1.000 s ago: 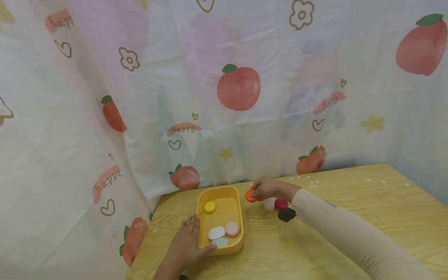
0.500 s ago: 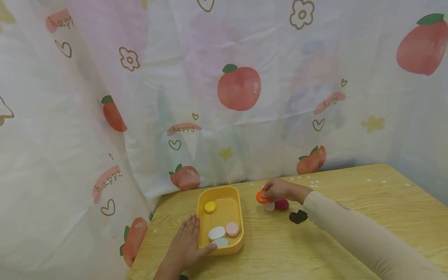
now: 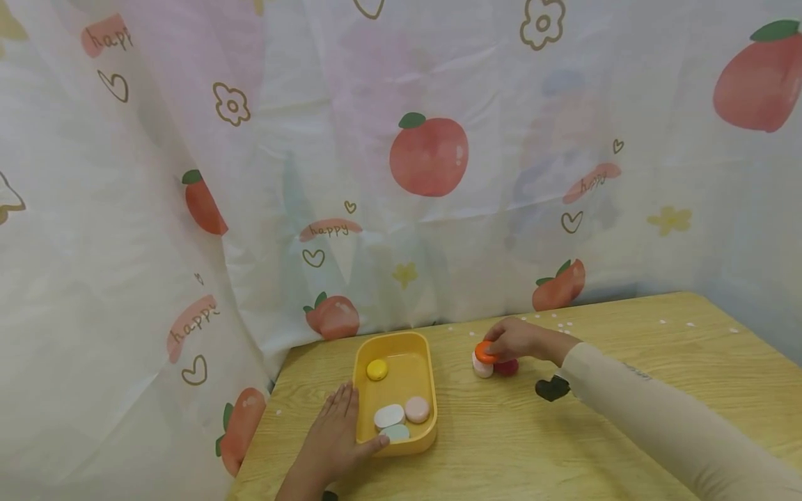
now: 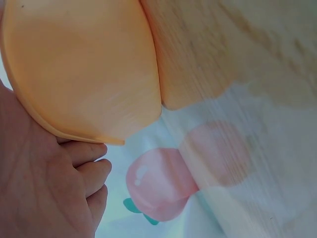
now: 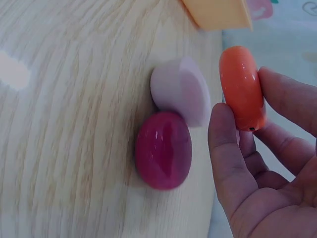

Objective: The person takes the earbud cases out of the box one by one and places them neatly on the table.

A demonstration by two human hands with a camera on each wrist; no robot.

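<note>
My right hand (image 3: 516, 339) pinches a glossy orange round case (image 3: 484, 352) between thumb and fingers, seen edge-on in the right wrist view. In the head view it overlaps a pale pink round case (image 5: 178, 89) and a magenta rounded case (image 5: 163, 151), which touch each other on the table. Along the left side of a yellow tray (image 3: 410, 447) rests my left hand (image 3: 331, 438), fingers straight and thumb over the near corner. The tray holds a yellow round case (image 3: 376, 369), a white oval one (image 3: 389, 416), a pale green one (image 3: 395, 433) and a pink round one (image 3: 417, 410).
The wooden table (image 3: 626, 390) reaches back to a hanging curtain (image 3: 476, 264) printed with peaches. Small white bits (image 3: 567, 327) lie scattered near its back edge. Something black (image 3: 551, 388) sticks out beneath the right wrist.
My right hand has moved rightward with the orange case, away from the tray and over towards the pale pink and magenta cases. The left hand and tray have stayed put.
</note>
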